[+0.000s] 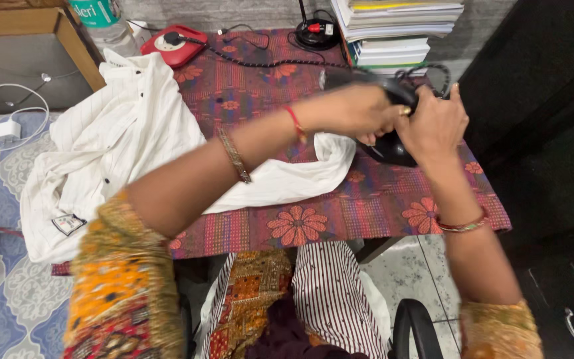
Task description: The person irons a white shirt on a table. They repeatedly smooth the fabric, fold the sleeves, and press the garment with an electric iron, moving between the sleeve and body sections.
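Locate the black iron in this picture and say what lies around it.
The black iron sits right of centre on the patterned cloth, under both hands, beside the white shirt's sleeve and before the book stack.

Both hands meet on a black iron (393, 143) at the bench's (367, 213) far right: left hand (357, 110) grips it, right hand (436, 123) touches it. A white shirt (114, 139) lies left.

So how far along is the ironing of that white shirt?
Little looks done: the white shirt lies crumpled across the patterned cloth. In hand: both the left hand and right hand grip the black iron. Pressing the whole shirt seems left.
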